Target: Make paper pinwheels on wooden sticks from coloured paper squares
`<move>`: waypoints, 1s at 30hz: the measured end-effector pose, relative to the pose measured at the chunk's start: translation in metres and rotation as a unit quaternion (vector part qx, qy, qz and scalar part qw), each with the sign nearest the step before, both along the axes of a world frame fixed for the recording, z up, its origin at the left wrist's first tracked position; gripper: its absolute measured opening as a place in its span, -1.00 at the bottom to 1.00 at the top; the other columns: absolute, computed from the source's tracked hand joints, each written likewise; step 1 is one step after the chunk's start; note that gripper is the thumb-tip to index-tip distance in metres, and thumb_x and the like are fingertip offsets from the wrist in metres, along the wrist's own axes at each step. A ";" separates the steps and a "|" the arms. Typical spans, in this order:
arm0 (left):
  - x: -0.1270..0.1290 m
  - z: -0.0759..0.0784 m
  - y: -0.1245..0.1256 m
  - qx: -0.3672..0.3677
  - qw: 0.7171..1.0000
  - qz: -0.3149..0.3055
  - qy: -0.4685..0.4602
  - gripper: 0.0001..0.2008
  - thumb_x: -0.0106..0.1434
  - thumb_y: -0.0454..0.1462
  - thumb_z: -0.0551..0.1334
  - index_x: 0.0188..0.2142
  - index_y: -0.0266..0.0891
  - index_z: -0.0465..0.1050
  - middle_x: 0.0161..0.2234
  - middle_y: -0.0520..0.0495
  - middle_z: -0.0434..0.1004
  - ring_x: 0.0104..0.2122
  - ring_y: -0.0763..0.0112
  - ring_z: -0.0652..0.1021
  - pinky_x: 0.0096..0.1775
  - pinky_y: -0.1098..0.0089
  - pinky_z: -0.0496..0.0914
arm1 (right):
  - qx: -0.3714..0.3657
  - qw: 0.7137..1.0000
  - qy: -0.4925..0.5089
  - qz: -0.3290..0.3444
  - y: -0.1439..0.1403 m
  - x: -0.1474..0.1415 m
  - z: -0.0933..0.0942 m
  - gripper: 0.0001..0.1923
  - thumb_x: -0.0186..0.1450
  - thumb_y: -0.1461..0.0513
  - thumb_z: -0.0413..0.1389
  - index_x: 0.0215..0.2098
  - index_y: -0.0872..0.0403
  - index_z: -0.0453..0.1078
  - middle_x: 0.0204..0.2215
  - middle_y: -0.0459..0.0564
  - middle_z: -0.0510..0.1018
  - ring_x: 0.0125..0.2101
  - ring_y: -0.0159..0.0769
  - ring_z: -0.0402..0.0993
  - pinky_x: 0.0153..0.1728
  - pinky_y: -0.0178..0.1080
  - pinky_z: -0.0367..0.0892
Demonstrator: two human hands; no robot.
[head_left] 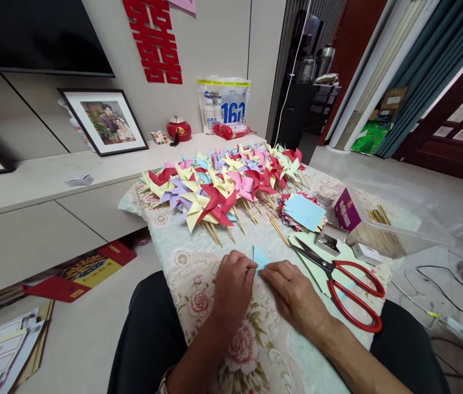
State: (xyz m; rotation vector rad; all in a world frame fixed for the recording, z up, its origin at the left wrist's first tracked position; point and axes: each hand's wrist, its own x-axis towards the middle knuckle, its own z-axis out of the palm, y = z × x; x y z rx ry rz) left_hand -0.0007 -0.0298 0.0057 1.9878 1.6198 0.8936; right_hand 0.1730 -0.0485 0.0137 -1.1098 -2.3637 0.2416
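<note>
My left hand [233,284] and my right hand [295,293] press together on a small light-blue folded paper [260,257], which lies on a floral cloth [198,273] over my lap. Both hands pinch the paper's edges; only its upper corner shows between the fingers. Red-handled scissors [344,284] lie shut just right of my right hand. Beyond my hands spreads a heap of coloured paper pinwheels [223,183] on wooden sticks.
A stack of cut paper squares [303,210], blue on top, sits right of the pinwheels. A clear plastic box [391,230] holds wooden sticks. A purple box [346,210] leans beside it. Cables [440,295] lie on the floor at right, a low cabinet [30,191] at left.
</note>
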 end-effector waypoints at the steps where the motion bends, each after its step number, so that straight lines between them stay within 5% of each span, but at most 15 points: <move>1: 0.000 0.000 0.000 0.000 1.000 -0.002 0.000 -0.83 0.30 -0.42 0.18 -0.29 -0.25 0.56 -0.25 -0.14 0.52 -0.17 0.14 0.48 -0.08 0.13 0.38 | 0.002 1.000 -0.013 -0.001 0.000 0.000 0.000 -0.64 0.36 0.47 -0.01 0.06 0.11 0.39 -0.16 0.14 0.53 -0.16 -0.09 0.40 -0.17 -0.07 0.37; 14: -0.008 -0.002 0.007 -0.011 0.999 -0.037 0.017 -0.77 0.30 -0.46 0.13 -0.25 -0.25 0.56 -0.22 -0.16 0.51 -0.16 0.16 0.49 -0.08 0.15 0.37 | 0.039 0.986 -0.162 -0.012 -0.004 -0.007 0.003 -0.77 0.42 0.34 0.08 0.02 0.11 0.42 -0.20 0.08 0.48 -0.23 -0.10 0.33 -0.26 -0.10 0.22; 30: 0.000 0.007 0.003 -0.029 0.999 -0.015 0.038 -0.90 0.24 -0.44 0.25 -0.29 -0.24 0.49 -0.22 -0.12 0.50 -0.14 0.14 0.46 -0.06 0.15 0.33 | 0.069 0.997 -0.046 -0.005 -0.005 -0.001 0.002 -0.74 0.38 0.43 0.02 -0.02 0.17 0.44 -0.19 0.16 0.54 -0.20 -0.09 0.39 -0.22 -0.09 0.31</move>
